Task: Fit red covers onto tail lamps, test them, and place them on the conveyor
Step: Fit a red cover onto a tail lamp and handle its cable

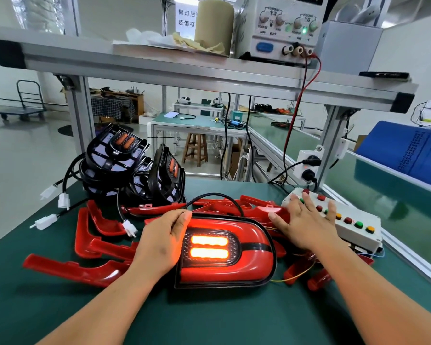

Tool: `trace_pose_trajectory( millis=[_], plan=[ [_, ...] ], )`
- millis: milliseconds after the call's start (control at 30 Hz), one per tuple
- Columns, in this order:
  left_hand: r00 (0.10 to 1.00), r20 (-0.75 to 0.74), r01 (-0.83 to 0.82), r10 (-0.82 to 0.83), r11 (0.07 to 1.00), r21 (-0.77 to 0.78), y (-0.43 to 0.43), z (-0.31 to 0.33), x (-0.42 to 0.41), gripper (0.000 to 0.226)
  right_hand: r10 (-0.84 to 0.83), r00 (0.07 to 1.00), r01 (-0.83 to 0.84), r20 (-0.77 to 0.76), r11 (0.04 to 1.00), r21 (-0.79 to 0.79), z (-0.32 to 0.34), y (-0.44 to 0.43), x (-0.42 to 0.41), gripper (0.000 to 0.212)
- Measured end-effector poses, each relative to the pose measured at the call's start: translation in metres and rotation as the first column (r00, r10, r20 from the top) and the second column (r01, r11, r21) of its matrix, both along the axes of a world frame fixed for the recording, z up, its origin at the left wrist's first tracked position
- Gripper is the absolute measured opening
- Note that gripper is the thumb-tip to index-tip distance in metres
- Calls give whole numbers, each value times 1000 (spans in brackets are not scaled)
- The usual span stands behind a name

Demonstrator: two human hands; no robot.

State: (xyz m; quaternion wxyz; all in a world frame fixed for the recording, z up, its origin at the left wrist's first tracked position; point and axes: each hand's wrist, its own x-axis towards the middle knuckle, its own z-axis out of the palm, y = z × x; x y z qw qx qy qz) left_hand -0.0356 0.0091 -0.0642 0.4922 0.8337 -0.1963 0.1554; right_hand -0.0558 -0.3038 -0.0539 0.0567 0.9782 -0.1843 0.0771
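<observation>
Spare red covers (72, 267) are heaped at the left, within reach. The covered tail lamp (224, 267), lit at mid-table, is gripped at its left edge by the left hand (159, 242), seemingly to steady it. The button box (353, 220) is pressed by the right hand (306, 220), fingers spread and straight, apparently for testing. The conveyor (388, 195) is found just beyond.

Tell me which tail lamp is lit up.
The red-covered tail lamp lying flat, gripped at its left end by the left hand: its two centre bars glow. The uncovered black lamps stacked behind it are dark.
</observation>
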Motion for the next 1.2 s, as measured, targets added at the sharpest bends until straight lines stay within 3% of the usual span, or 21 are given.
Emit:
trace_pose_trajectory(
  millis=[633, 867, 1067, 1200],
  plan=[
    [1000, -3, 5, -5, 1000, -19, 0, 1, 0, 21, -9, 1000, 9, -5, 1000, 4, -1, 0, -1, 92],
    [1000, 10, -3, 4, 1000, -18, -1, -1, 1, 28, 13, 999, -16, 32, 996, 87, 13, 4, -4, 76],
    [1000, 17, -17, 18, 1000, -26, -2, -1, 1, 32, 75, 966, -100, 247, 991, 88, 16, 29, -18, 34],
    [999, 8, -31, 31, 999, -19, -2, 0, 1, 36, 158, 973, -191, 167, 960, 205, 6, 42, -26, 23]
  ],
)
